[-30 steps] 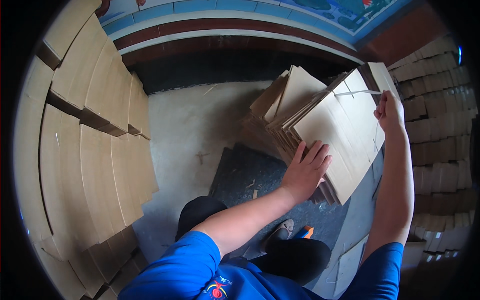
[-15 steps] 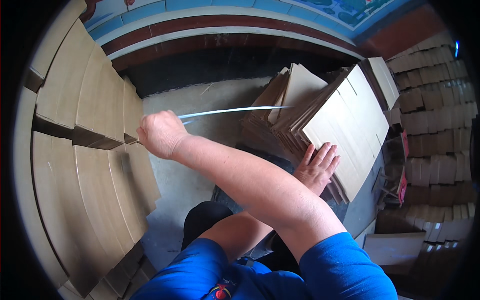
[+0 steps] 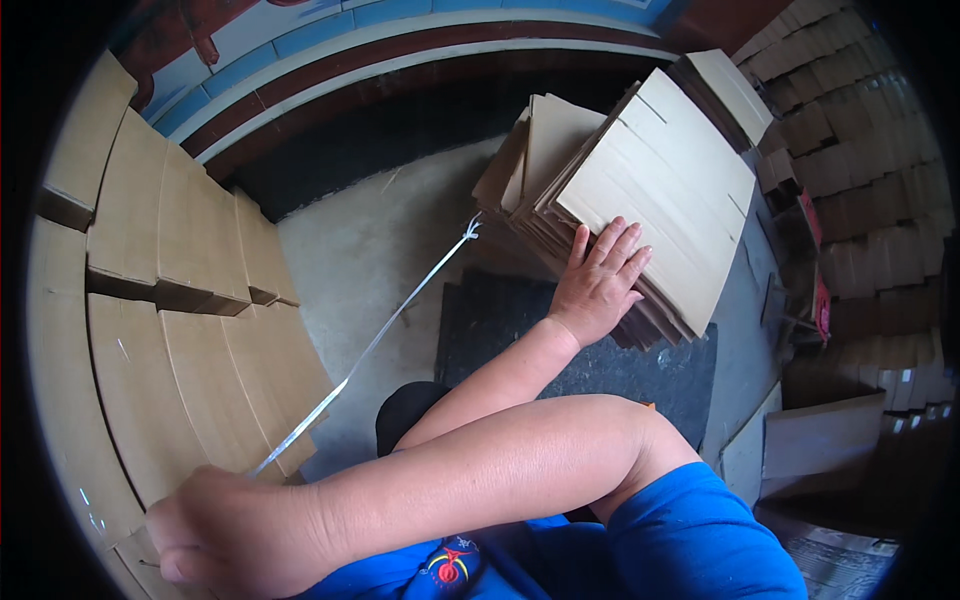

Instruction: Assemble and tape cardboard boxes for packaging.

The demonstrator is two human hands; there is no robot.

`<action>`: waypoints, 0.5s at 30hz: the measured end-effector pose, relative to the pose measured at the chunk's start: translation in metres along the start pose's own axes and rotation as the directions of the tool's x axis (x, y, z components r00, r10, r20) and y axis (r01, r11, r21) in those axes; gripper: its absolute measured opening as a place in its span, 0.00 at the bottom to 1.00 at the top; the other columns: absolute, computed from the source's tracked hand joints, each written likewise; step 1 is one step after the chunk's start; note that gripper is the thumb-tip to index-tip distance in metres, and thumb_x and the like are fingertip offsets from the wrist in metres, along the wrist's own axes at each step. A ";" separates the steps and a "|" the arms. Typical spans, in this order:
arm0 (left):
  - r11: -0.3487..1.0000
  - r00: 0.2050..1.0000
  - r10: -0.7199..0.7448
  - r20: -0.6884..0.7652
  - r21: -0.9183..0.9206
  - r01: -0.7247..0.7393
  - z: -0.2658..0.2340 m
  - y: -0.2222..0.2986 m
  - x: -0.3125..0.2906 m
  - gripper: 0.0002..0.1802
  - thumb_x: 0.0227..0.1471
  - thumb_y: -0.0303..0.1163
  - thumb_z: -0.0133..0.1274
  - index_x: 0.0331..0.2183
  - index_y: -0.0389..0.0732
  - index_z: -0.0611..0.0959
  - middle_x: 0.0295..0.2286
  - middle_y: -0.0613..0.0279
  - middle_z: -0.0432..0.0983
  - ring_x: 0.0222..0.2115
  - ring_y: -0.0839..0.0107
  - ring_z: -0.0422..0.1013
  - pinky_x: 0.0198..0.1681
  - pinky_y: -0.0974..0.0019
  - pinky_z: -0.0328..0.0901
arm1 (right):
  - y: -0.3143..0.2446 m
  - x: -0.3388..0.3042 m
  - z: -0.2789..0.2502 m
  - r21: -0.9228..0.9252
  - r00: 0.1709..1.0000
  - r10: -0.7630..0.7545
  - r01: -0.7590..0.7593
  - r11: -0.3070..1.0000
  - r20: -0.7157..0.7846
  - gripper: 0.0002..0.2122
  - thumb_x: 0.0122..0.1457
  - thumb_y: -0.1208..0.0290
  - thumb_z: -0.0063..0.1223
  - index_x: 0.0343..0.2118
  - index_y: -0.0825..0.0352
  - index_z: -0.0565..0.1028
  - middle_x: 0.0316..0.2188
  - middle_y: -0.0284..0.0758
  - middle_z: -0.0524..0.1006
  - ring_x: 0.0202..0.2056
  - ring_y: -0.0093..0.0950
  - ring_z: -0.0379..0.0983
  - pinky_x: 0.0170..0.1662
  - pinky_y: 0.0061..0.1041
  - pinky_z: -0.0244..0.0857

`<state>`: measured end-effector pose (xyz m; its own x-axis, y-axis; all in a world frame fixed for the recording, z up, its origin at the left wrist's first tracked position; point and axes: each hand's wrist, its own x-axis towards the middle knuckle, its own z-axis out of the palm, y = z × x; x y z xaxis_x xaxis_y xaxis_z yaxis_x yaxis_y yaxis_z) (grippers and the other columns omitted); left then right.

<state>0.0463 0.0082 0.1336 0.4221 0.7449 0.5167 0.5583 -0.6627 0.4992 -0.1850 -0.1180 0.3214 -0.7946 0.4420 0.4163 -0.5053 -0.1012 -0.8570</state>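
Note:
My left hand [image 3: 597,285] lies with fingers spread on the near edge of a tilted stack of flat cardboard sheets [image 3: 665,165]. My right arm crosses over the left one, and my right hand [image 3: 235,535] is closed in a fist at the lower left, a little blurred. From that fist a thin white plastic string [image 3: 372,345] runs taut up to the stack's left side. A small knot or loop [image 3: 470,232] shows in the string beside the cardboard. The string's far end behind the sheets is hidden.
Tall piles of folded cardboard [image 3: 135,350] line the left side. More cardboard bundles [image 3: 850,180] rise on the right, with a small stand with red parts [image 3: 815,255] before them. A dark mat [image 3: 500,320] lies under the stack. A tiled wall [image 3: 370,15] runs behind.
My right hand has pulled the string down and toward me at the lower left. The left hand stays on the cardboard stack. The whole view has shifted somewhat.

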 end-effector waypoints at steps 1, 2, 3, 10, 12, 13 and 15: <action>1.000 1.000 0.006 -0.023 -0.015 -0.006 -0.001 0.003 0.001 0.34 0.51 0.45 0.61 0.58 0.50 0.72 0.64 0.60 0.52 0.68 0.61 0.40 0.69 0.43 0.29 | -0.007 -0.010 -0.015 0.038 0.981 -0.092 0.100 0.994 -0.169 0.11 0.58 0.72 0.50 0.22 0.73 0.72 0.18 0.45 0.73 0.24 0.40 0.72 0.31 0.35 0.67; 1.000 1.000 0.003 -0.027 -0.006 -0.003 0.000 0.005 0.000 0.34 0.51 0.44 0.61 0.58 0.50 0.72 0.64 0.59 0.52 0.68 0.61 0.40 0.69 0.43 0.29 | -0.030 -0.024 -0.042 0.161 0.979 0.172 -0.153 0.975 -0.113 0.09 0.62 0.72 0.49 0.26 0.71 0.73 0.18 0.38 0.74 0.25 0.28 0.73 0.32 0.29 0.67; 1.000 1.000 0.003 -0.029 0.000 -0.003 0.002 0.009 0.002 0.34 0.50 0.44 0.62 0.58 0.50 0.72 0.64 0.59 0.53 0.68 0.60 0.40 0.69 0.43 0.29 | -0.042 -0.048 -0.066 0.133 0.976 0.120 -0.096 0.986 -0.180 0.09 0.65 0.73 0.47 0.28 0.69 0.73 0.21 0.30 0.74 0.27 0.18 0.72 0.32 0.23 0.67; 0.993 0.983 -0.068 -0.171 0.082 0.083 0.009 0.024 0.011 0.31 0.48 0.40 0.62 0.54 0.48 0.76 0.63 0.54 0.55 0.67 0.52 0.43 0.66 0.36 0.33 | -0.237 -0.439 -0.121 -0.413 0.184 -0.408 0.013 0.911 -0.894 0.12 0.70 0.65 0.41 0.39 0.67 0.75 0.18 0.26 0.66 0.34 0.24 0.70 0.46 0.31 0.67; 0.992 0.986 -0.069 -0.155 0.097 0.084 0.016 0.029 0.015 0.30 0.51 0.39 0.59 0.56 0.50 0.74 0.63 0.53 0.54 0.67 0.50 0.41 0.66 0.36 0.32 | -0.252 -0.593 -0.044 -0.430 -0.221 -0.444 -0.110 0.896 -0.869 0.10 0.69 0.66 0.44 0.39 0.65 0.76 0.18 0.25 0.71 0.30 0.22 0.73 0.44 0.29 0.69; 0.988 0.985 -0.050 -0.167 0.138 0.073 0.018 0.032 0.016 0.31 0.52 0.40 0.59 0.57 0.50 0.73 0.64 0.53 0.54 0.67 0.50 0.41 0.66 0.36 0.32 | -0.243 -0.682 0.010 -0.348 -0.444 -0.354 -0.099 0.932 -0.823 0.08 0.68 0.67 0.47 0.38 0.64 0.76 0.18 0.24 0.73 0.29 0.22 0.75 0.41 0.28 0.70; 0.974 0.987 0.005 -0.161 0.224 0.031 0.020 0.034 0.020 0.31 0.53 0.42 0.57 0.58 0.50 0.72 0.65 0.55 0.51 0.67 0.50 0.40 0.66 0.35 0.33 | -0.189 -0.838 0.153 -0.175 -0.906 -0.209 -0.153 0.973 -0.367 0.06 0.65 0.65 0.52 0.35 0.62 0.75 0.19 0.27 0.75 0.24 0.23 0.75 0.30 0.24 0.68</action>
<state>0.0887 0.0022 0.1471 0.3048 0.7191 0.6245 0.7167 -0.6050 0.3469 0.5248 -0.6062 0.1808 0.9493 -0.0520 -0.3102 -0.3111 -0.0097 -0.9503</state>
